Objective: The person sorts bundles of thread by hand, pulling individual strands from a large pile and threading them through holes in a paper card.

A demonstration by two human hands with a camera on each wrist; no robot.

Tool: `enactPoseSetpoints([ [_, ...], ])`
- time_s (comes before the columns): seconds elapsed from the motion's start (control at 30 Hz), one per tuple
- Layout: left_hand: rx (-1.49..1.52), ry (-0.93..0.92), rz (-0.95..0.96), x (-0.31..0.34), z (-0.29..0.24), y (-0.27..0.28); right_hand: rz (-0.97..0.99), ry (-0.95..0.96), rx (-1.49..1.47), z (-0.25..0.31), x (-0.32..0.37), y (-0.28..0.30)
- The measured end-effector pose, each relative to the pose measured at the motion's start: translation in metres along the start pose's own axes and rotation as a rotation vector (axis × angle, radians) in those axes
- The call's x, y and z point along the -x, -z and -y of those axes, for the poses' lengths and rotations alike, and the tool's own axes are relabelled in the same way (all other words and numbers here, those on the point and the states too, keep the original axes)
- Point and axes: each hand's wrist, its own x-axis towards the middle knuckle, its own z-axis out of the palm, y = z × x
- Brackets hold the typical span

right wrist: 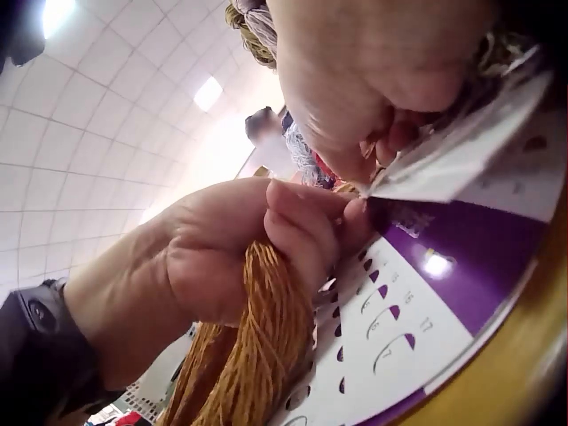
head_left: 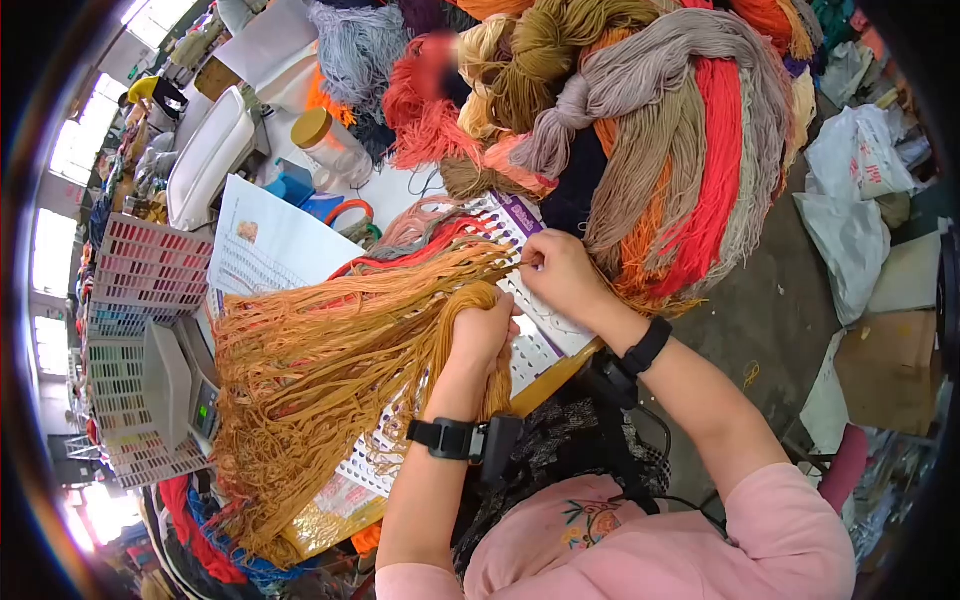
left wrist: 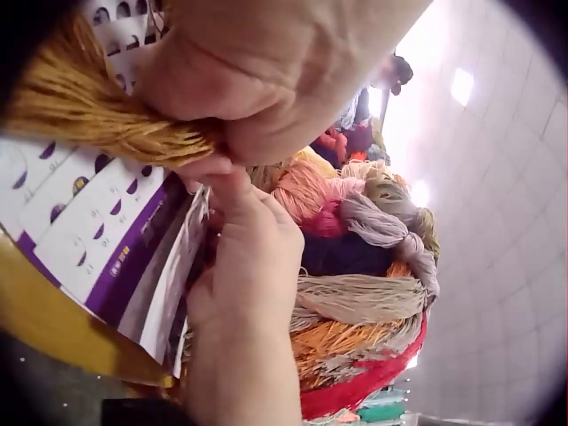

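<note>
My left hand (head_left: pixel 482 330) grips a thick bundle of golden-brown thread (right wrist: pixel 266 328), which loops over the hand and hangs below it. Close beside it, my right hand (head_left: pixel 562 272) has its fingers curled at the purple end of a stack of white punched thread cards (left wrist: pixel 98 231). In the right wrist view its fingertips pinch the corner of a lifted white card (right wrist: pixel 461 151). The fingertips of both hands meet at this edge. Long orange and golden-brown strands (head_left: pixel 320 360) spread leftward over the cards, hiding much of them.
Large skeins of grey, red and orange yarn (head_left: pixel 720 150) pile up at the back right. A printed sheet (head_left: pixel 275 240), orange-handled scissors (head_left: pixel 352 208) and a gold-lidded jar (head_left: pixel 330 145) lie behind the strands. Racks of color samples (head_left: pixel 145 270) stand at the left.
</note>
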Motion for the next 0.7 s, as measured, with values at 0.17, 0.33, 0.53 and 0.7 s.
enactPoseSetpoints([
  [0.17,0.017,0.006,-0.031,0.005,0.001,0.011,0.120,0.217,-0.005,0.004,0.013,-0.003],
  [0.33,0.301,-0.044,0.025,-0.003,0.006,0.009,0.183,0.284,0.135,0.015,0.028,0.007],
  [0.53,0.067,-0.058,-0.134,-0.011,0.012,-0.003,0.148,0.174,-0.097,0.010,0.027,0.002],
  [0.7,0.866,0.001,0.263,0.012,0.008,0.039,0.150,0.170,-0.069,0.005,0.027,0.001],
])
